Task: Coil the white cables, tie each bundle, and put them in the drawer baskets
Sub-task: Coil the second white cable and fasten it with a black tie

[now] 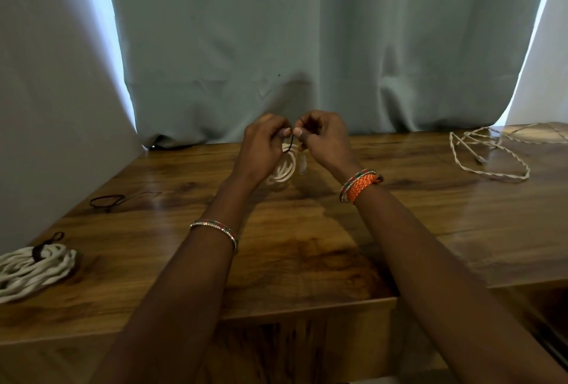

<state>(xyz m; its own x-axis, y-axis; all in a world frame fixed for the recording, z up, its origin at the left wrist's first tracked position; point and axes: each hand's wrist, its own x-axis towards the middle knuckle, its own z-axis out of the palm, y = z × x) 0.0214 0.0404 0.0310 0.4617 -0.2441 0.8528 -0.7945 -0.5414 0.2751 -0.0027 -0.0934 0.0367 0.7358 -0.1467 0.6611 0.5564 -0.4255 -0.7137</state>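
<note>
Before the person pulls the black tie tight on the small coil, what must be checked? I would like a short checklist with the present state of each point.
1. Both ends of the black tie are pinched, one by the left hand, one by the right hand: ok.
2. Tie passes round the small coil: ok, it seems.
3. Coil's loops stay together: ok.
4. Connector end tucked in: not ok, it hangs loose.
5. Knot formed: cannot tell, fingers hide it.
6. Spare tie on the table for the loose cable: ok.
</note>
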